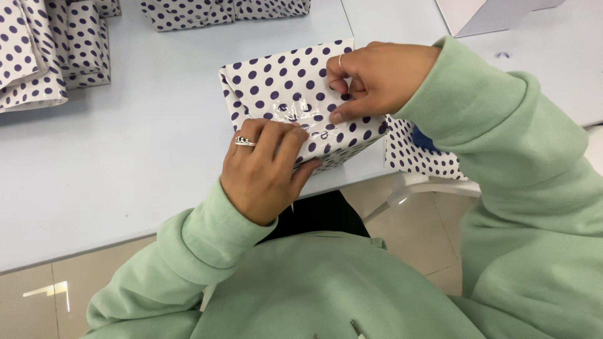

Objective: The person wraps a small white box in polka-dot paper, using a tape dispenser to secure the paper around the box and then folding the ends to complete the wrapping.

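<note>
Pale blue tabletop (125,144) fills most of the frame, with beige floor tiles (414,232) showing below its edge. We press our left hand (267,169) flat on the near side of a box wrapped in white paper with dark purple dots (276,81), fingers together over a strip of clear tape (295,114). Our right hand (377,75), at upper centre, pinches the paper fold at the box's right end, thumb and fingers closed on it. The box sits at the table's near edge, centre of frame. More dotted wrapped parcels (50,50) lie at upper left, and another (220,11) at the top.
</note>
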